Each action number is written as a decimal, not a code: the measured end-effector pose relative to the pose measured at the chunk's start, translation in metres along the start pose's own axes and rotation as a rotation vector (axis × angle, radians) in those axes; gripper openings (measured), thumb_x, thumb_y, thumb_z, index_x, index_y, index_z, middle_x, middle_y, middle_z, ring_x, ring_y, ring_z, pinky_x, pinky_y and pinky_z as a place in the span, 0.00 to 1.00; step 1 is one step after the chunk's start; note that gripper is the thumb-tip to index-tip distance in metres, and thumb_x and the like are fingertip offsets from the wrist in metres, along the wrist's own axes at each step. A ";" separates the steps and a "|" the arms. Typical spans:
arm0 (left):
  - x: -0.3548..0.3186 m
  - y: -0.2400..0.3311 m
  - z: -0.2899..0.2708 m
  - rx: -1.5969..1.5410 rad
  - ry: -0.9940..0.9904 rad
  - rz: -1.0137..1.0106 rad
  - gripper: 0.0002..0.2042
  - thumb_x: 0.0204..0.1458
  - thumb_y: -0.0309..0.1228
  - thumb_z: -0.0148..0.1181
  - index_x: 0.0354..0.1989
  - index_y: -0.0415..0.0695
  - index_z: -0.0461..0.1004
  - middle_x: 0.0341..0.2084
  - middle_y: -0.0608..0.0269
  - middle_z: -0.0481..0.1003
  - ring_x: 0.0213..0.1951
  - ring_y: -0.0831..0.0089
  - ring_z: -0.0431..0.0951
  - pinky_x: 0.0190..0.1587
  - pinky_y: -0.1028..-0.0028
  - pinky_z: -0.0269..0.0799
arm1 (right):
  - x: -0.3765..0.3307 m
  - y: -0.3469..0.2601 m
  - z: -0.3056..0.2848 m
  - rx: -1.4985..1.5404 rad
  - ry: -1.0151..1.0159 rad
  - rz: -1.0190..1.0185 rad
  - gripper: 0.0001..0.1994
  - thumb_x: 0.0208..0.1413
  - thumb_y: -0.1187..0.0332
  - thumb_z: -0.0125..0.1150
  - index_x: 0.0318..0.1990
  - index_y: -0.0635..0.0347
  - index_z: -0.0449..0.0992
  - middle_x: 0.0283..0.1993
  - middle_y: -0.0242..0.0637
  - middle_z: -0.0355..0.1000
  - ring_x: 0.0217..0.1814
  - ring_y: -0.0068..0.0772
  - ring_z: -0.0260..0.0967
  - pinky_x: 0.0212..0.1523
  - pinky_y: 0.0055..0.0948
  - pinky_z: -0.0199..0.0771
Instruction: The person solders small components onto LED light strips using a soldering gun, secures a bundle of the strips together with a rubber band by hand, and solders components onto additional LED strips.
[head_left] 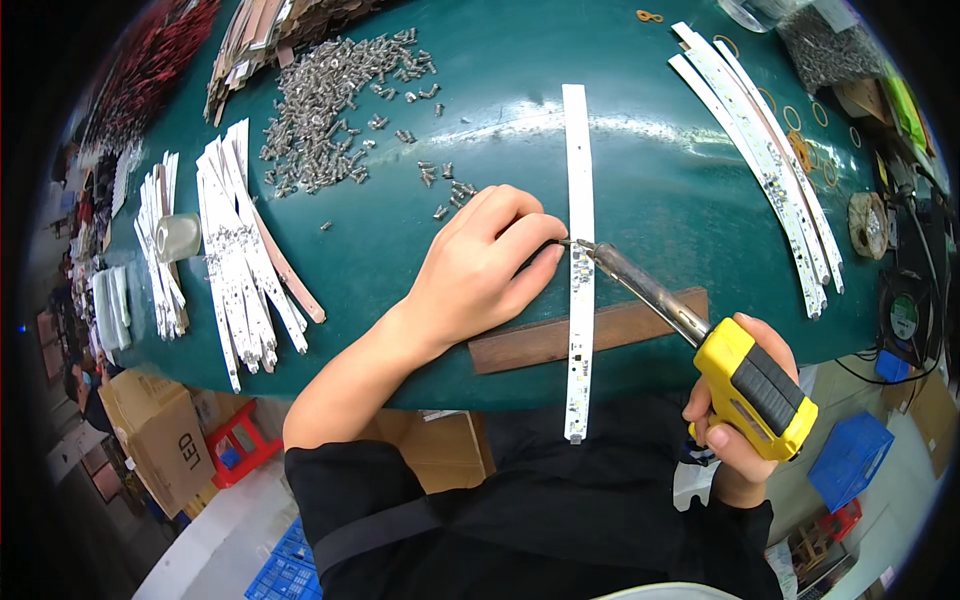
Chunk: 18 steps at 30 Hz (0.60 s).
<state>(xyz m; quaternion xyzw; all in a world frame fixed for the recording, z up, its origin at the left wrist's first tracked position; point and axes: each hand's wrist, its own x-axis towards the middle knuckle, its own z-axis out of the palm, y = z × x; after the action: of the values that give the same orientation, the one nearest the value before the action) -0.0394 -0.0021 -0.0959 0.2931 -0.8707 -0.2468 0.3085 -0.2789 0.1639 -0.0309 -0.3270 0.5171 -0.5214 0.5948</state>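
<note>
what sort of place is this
Likely a small electronics assembly workshop: a yellow soldering gun is held at a white circuit strip, and bundles of similar strips and a heap of small metal parts lie on the green worktable.

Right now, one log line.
left hand: beside white circuit-board strip | right hand: gripping yellow soldering gun | tip: at strip
</note>
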 end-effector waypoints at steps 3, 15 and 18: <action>-0.001 -0.002 0.001 -0.007 0.009 0.009 0.11 0.42 0.19 0.66 0.36 0.41 0.76 0.31 0.59 0.71 0.33 0.64 0.73 0.36 0.69 0.70 | 0.001 -0.001 0.002 -0.024 -0.005 0.018 0.41 0.39 0.72 0.69 0.65 0.69 0.57 0.43 0.44 0.73 0.34 0.31 0.75 0.35 0.25 0.76; -0.001 -0.002 0.001 -0.007 0.008 0.013 0.11 0.42 0.19 0.66 0.36 0.41 0.76 0.31 0.59 0.71 0.32 0.64 0.73 0.35 0.69 0.70 | 0.001 0.000 0.004 0.008 0.065 -0.033 0.44 0.38 0.70 0.71 0.65 0.70 0.55 0.37 0.46 0.73 0.31 0.31 0.74 0.29 0.23 0.74; -0.001 -0.001 0.000 -0.002 0.001 0.012 0.11 0.42 0.20 0.66 0.36 0.41 0.76 0.31 0.59 0.71 0.33 0.63 0.73 0.36 0.69 0.70 | 0.003 -0.001 0.002 0.030 0.198 -0.253 0.47 0.39 0.62 0.73 0.66 0.70 0.53 0.27 0.46 0.71 0.21 0.28 0.67 0.22 0.21 0.66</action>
<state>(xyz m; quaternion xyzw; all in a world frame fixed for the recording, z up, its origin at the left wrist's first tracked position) -0.0384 -0.0026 -0.0966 0.2877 -0.8720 -0.2459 0.3105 -0.2772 0.1608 -0.0303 -0.3275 0.5200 -0.6296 0.4754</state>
